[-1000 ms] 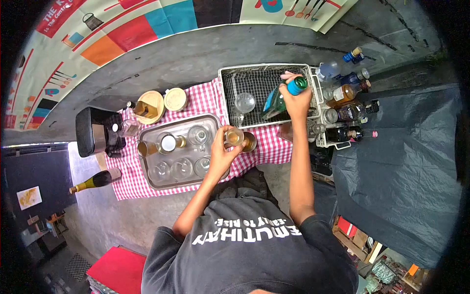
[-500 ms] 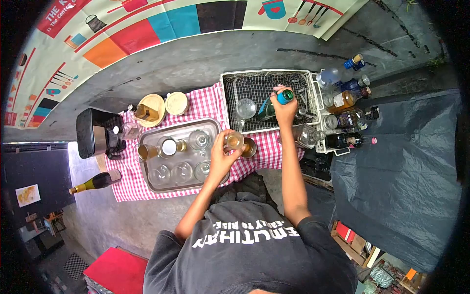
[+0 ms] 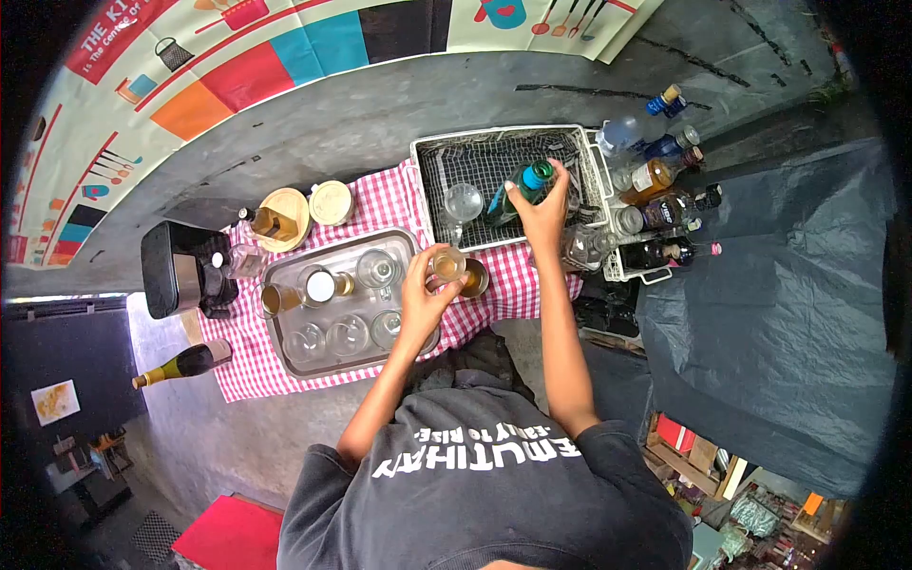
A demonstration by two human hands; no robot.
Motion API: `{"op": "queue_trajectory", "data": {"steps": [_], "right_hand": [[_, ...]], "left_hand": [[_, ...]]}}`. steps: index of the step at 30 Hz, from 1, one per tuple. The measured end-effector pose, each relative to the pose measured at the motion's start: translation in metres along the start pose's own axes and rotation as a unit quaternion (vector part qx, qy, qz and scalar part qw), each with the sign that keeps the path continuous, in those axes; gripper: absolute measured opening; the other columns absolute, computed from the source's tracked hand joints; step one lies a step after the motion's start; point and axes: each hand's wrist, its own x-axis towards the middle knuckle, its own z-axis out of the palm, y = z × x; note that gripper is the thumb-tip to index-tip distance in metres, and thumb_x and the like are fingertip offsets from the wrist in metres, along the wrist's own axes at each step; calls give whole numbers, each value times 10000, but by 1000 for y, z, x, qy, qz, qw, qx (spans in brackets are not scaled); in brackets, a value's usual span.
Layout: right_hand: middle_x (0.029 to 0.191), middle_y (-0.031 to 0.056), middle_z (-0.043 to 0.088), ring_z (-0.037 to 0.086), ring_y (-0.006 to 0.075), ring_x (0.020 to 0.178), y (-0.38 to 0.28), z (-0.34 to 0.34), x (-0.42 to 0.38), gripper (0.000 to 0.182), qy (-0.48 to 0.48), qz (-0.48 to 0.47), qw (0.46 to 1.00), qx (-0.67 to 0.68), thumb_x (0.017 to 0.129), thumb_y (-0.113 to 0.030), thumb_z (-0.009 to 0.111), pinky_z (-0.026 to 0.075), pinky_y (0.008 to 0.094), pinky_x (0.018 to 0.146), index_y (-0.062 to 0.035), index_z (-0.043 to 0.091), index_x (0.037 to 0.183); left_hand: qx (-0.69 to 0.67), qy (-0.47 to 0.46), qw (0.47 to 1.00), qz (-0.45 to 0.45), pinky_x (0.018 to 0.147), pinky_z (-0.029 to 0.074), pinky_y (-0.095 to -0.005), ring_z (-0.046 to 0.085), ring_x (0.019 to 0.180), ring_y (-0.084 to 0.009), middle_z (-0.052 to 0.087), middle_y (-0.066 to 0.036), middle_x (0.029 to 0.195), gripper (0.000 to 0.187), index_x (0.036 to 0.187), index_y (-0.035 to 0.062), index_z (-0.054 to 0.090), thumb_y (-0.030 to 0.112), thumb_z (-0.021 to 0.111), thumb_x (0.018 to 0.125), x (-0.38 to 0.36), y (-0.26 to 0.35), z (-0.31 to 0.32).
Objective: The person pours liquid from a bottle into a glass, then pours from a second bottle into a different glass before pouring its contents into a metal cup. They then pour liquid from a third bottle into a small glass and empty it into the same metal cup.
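A changed hold is recorded at the right hand (image 3: 545, 217): in the earlier frames its fingers were wrapped about the neck of the green bottle (image 3: 534, 179); they are now spread, with the thumb at one side and the fingertips at the other. Whether the bottle is still gripped cannot be told. The bottle is located inside the wire basket (image 3: 494, 132), its top shifted since the first frame away from the right-hand rim, towards a clear glass (image 3: 464, 201) in the same basket. In the left hand (image 3: 424, 289), a small tumbler (image 3: 446, 265) of amber liquid is clamped as before, just beside an amber-filled cup (image 3: 479, 278).

The cloth-covered counter (image 3: 383, 198) is dressed in pink-and-white checks. Several glasses are carried on a grey tray (image 3: 293, 314). A black appliance (image 3: 173, 271) is noted at the left end. Bottles (image 3: 655, 179) are grouped beside the basket's right side. The grey wall (image 3: 408, 100) is partly covered by a printed banner (image 3: 247, 76); at the right, a dark sheet (image 3: 760, 304) is hung.
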Motion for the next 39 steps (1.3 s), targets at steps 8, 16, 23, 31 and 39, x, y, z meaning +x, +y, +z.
{"op": "queue_trajectory", "data": {"steps": [8, 16, 23, 31, 39], "right_hand": [[1241, 197, 542, 532, 355, 1165, -61, -53, -95, 473, -34, -77, 995, -47, 794, -52, 643, 414, 441, 1003, 13, 481, 1234], [1280, 190, 513, 496, 363, 1208, -45, -44, -159, 713, -179, -21, 984, -3, 691, -48, 709, 415, 443, 1003, -8, 422, 1343], [1245, 180, 540, 524, 362, 1172, -39, -37, -177, 624, -145, -2, 989, 7, 700, -60, 745, 438, 431, 973, -4, 503, 1273], [1148, 175, 595, 581, 352, 1089, -45, -36, -183, 535, -86, 9, 996, 11, 738, -119, 775, 473, 420, 910, 5, 550, 1207], [1055, 141, 655, 639, 258, 999, -23, -43, -189, 430, -43, 71, 996, 37, 751, -95, 768, 486, 356, 868, 5, 592, 1131]], "left_hand": [[3, -28, 1000, 5, 862, 529, -287, 591, 1096, -168, 549, -76, 1230, 566, 1293, 36, 501, 74, 760, 792, -10, -1, 2], [-40, -75, 996, 17, 904, 528, -314, 585, 1114, -192, 548, -99, 1233, 557, 1287, 21, 506, 49, 746, 785, -23, -13, 10], [51, -88, 992, 69, 890, 506, -327, 599, 1080, -208, 575, -123, 1193, 534, 1227, 11, 555, 91, 758, 741, -35, -16, 14], [-25, -135, 990, -22, 959, 458, -320, 549, 1151, -189, 554, -117, 1236, 709, 1332, 10, 437, 122, 800, 734, -43, -9, 17], [-68, -180, 981, 3, 991, 442, -346, 550, 1174, -224, 563, -157, 1258, 615, 1346, 32, 413, 153, 719, 826, -42, -19, 18]]}}
